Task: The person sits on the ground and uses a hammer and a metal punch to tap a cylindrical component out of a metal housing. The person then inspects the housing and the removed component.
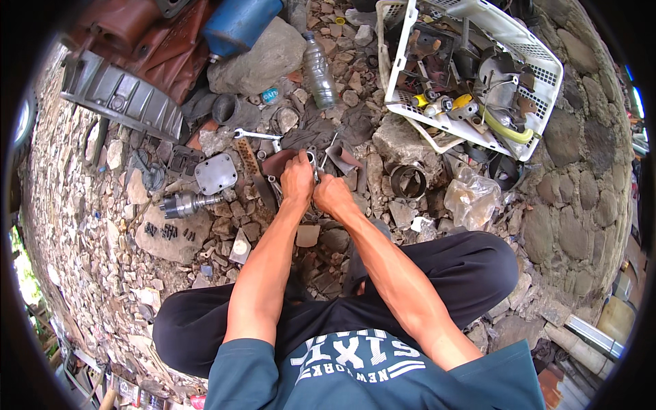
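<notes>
In front of me, my left hand [298,179] and my right hand [333,194] meet with curled fingers at a small metal part [311,156] with a round end. My left hand closes on its near side. My right hand's fingers press together just beside it, and what they pinch is hidden. A thin metal rod [323,160] stands up by the right fingertips. Close to the left hand lie a reddish-brown sheet [277,162] and an open-end wrench [257,135]. Another curled reddish-brown piece [344,158] lies beyond the right hand.
A white crate [394,72] of metal parts stands at the far right, near a clear plastic bottle [319,72]. Far left sits a large metal housing [119,96]. A square metal plate [216,173], a geared shaft [191,203] and a metal ring [408,182] lie on stony ground.
</notes>
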A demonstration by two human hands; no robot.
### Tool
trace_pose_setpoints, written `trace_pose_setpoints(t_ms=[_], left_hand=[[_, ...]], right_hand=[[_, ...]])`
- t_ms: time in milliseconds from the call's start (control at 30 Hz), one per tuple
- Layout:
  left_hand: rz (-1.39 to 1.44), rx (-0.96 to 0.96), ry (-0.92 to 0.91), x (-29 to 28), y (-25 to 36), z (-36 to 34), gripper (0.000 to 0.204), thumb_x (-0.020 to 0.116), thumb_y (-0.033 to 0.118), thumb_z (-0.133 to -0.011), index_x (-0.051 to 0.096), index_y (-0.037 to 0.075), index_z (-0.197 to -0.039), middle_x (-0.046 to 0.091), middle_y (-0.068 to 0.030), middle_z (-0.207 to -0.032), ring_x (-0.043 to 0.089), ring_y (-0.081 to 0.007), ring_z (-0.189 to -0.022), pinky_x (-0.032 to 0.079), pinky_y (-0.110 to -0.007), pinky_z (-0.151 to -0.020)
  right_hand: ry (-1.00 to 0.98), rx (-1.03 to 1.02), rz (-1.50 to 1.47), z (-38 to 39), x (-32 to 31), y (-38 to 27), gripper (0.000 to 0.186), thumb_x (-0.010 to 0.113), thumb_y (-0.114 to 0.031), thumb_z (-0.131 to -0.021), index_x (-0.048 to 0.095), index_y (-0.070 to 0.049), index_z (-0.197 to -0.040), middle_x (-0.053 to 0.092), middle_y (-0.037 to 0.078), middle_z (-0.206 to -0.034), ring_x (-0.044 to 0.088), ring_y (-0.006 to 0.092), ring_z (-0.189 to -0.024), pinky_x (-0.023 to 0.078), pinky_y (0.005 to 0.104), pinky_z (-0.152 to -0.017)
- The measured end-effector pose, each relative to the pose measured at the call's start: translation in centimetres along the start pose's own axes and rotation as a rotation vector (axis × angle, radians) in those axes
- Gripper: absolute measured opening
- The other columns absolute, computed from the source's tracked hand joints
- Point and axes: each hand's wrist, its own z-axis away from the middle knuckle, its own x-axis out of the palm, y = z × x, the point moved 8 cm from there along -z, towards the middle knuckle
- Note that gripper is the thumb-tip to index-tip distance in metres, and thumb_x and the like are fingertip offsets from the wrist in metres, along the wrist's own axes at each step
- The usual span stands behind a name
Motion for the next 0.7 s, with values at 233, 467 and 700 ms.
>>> trace_pose_setpoints(t_ms=[233,467,700], left_hand=[[-0.01,-0.016,-0.023,0.4,-0.4,0.3,0.035,0.065,0.016,-0.087,0.054,-0.002,-0.115,0.066,-0.019,-0.101,0.064,-0.0351,-0.096,0.056,-0.044,-0.077],[0.041,-0.018,-0.002,0.2,-0.4,0.1,0.038,0.067,0.018,-0.086,0.054,-0.003,-0.115,0.066,-0.0208,-0.101,0.063,-0.0373,-0.097,0.054,-0.046,-0.079],[0.027,-0.028,-0.028,0.5,-1.1,0.0,0.04,0.069,0.019,-0.086,0.054,-0.002,-0.116,0.066,-0.0219,-0.101,0.064,-0.0385,-0.097,0.054,-0.047,-0.081]], right_hand=[[0.024,0.043,-0.037,1.4,-0.4,-0.8,0.045,0.045,-0.016,-0.085,0.061,0.001,-0.124,0.062,0.039,-0.101,0.06,0.0516,-0.103,0.047,0.054,-0.094],[0.041,0.001,-0.044,-0.3,0.7,0.7,0.05,0.045,-0.016,-0.083,0.058,0.002,-0.127,0.062,0.04,-0.097,0.062,0.053,-0.098,0.048,0.0547,-0.091],[0.041,-0.027,-0.07,0.9,-0.1,-0.9,0.049,0.045,-0.016,-0.084,0.058,0.002,-0.127,0.062,0.04,-0.095,0.062,0.0537,-0.097,0.048,0.0554,-0.091]])
